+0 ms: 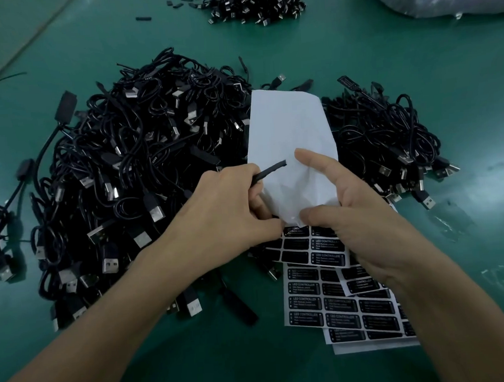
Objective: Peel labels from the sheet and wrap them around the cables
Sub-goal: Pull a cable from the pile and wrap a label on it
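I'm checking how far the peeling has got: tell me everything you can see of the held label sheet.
The label sheet is thin, creased white paper. Its blank upper part stands bent up; its lower part bears rows of black labels printed LED CONTROLLER. The right hand pinches it at the bend; the left hand, holding a black cable end, touches its left edge.

Left hand point(222, 213) grips a black cable point(273, 171), apparently; right hand point(356, 213) holds the label sheet point(288, 128)

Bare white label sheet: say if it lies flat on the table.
No; the right hand holds the white label sheet off the green table.
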A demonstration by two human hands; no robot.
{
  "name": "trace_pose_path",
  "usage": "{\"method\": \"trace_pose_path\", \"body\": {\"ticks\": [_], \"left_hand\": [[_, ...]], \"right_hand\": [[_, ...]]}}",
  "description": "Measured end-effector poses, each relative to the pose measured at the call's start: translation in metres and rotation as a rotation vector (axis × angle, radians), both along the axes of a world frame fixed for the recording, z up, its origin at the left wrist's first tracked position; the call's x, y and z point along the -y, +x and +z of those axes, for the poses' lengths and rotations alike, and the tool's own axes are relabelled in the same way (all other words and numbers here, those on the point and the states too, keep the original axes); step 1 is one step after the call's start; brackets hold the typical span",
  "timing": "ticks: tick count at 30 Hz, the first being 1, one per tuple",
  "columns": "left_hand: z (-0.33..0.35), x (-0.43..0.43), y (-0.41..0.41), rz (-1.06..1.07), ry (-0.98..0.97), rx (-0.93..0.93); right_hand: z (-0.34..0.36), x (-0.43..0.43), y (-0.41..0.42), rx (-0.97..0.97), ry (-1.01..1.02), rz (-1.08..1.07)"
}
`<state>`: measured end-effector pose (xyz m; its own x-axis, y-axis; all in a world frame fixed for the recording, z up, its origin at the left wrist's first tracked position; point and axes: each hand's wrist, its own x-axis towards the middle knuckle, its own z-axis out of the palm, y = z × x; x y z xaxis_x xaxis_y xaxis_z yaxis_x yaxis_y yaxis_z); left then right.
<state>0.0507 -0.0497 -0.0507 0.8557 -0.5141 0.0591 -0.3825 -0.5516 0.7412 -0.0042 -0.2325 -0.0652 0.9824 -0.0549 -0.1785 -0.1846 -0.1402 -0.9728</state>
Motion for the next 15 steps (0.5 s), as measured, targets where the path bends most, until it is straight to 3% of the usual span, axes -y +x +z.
{"method": "trace_pose_path", "body": {"ticks": [15], "left_hand": [[-0.0035, -0.0014, 0.0026, 0.004, -0.018, 0.009]], "right_hand": [[-0.0005, 0.0027, -0.0002, -0.041, 0.019, -0.001]]}}
